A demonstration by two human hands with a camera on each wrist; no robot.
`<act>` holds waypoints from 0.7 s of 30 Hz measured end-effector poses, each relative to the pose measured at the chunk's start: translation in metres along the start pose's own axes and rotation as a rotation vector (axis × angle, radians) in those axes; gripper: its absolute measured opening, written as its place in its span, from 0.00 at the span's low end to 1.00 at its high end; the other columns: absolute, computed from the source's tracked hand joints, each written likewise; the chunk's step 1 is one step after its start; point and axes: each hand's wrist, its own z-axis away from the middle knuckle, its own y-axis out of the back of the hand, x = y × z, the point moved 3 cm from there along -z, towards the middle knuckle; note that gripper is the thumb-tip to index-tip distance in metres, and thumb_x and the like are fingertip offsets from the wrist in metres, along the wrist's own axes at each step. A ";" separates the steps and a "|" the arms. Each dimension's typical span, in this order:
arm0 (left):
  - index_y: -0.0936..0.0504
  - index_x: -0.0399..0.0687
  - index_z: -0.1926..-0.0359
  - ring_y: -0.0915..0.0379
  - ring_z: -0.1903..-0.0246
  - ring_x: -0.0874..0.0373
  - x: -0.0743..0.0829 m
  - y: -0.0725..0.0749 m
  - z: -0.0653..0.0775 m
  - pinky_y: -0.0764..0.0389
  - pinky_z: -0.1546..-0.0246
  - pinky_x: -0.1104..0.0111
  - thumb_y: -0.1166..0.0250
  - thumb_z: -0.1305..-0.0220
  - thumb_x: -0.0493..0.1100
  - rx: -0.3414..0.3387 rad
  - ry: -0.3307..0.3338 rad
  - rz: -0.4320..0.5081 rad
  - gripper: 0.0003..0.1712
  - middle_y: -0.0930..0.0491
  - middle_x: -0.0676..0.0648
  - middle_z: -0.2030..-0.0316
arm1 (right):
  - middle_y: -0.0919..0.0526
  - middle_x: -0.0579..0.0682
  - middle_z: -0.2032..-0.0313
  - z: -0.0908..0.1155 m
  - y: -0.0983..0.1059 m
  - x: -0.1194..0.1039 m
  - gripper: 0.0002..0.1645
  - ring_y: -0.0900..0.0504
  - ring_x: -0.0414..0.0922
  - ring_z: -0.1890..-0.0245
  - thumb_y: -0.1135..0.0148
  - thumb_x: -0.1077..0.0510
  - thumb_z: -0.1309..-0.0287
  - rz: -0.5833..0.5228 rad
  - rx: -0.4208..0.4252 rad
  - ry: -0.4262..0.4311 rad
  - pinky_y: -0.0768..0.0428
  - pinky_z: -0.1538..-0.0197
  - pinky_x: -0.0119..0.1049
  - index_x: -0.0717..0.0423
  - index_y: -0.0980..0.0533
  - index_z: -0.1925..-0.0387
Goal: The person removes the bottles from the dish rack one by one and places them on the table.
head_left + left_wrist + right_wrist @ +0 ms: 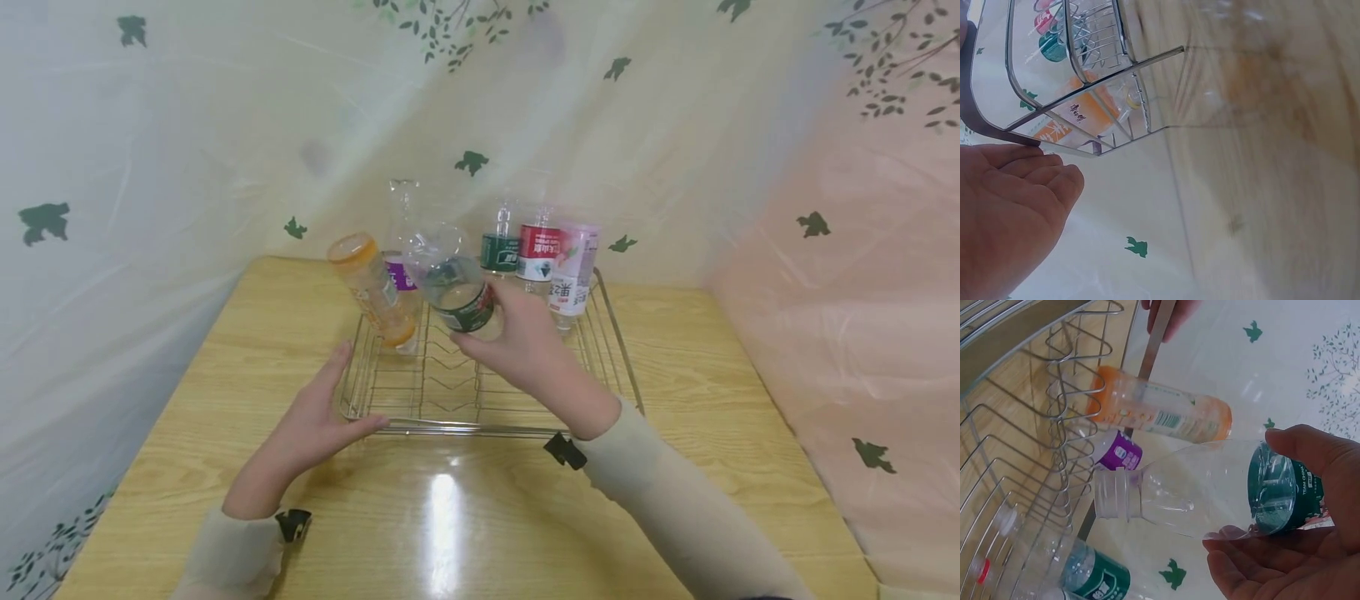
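My right hand (pixel 521 342) grips a clear plastic bottle (pixel 1191 487) by its green-labelled end, above the middle of a metal wire rack (pixel 472 430). In the right wrist view its uncapped neck points toward the rack's wires. My left hand (pixel 307 425) is at the rack's front left corner, fingers extended along the side and thumb at the front rail. Several bottles stand neck down in the rack: an orange-and-clear bottle (pixel 371 292) leaning at left, a purple-labelled bottle (pixel 1119 450) beside it, and green-labelled (pixel 500 252), red-labelled (pixel 540 250) and pink (pixel 576 262) bottles toward the right.
The rack sits on a wood-grain table (pixel 675 400), near its back edge. A pale curtain (pixel 360 108) with green leaf prints hangs behind and at both sides. Zigzag wires (pixel 1060 394) run along the rack's middle.
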 end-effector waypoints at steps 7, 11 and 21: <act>0.62 0.40 0.19 0.62 0.24 0.35 0.001 0.001 -0.001 0.51 0.28 0.41 0.24 0.48 0.68 -0.002 0.004 -0.018 0.74 0.61 0.35 0.21 | 0.16 0.48 0.49 0.010 0.012 0.012 0.41 0.19 0.46 0.50 0.17 0.56 0.54 0.017 0.011 -0.014 0.20 0.45 0.45 0.55 0.25 0.38; 0.62 0.41 0.19 0.62 0.24 0.37 0.001 0.001 -0.003 0.51 0.28 0.41 0.24 0.49 0.70 0.001 -0.007 -0.024 0.75 0.61 0.36 0.21 | 0.17 0.48 0.46 0.015 0.022 0.020 0.44 0.21 0.47 0.46 0.16 0.56 0.55 0.055 0.038 0.003 0.22 0.42 0.46 0.52 0.26 0.36; 0.64 0.43 0.19 0.63 0.24 0.39 0.001 0.001 -0.004 0.52 0.28 0.42 0.26 0.50 0.72 -0.007 -0.010 -0.038 0.77 0.62 0.38 0.21 | 0.18 0.47 0.45 0.025 0.041 0.030 0.42 0.22 0.47 0.44 0.19 0.53 0.51 0.095 -0.034 -0.141 0.24 0.38 0.49 0.50 0.26 0.35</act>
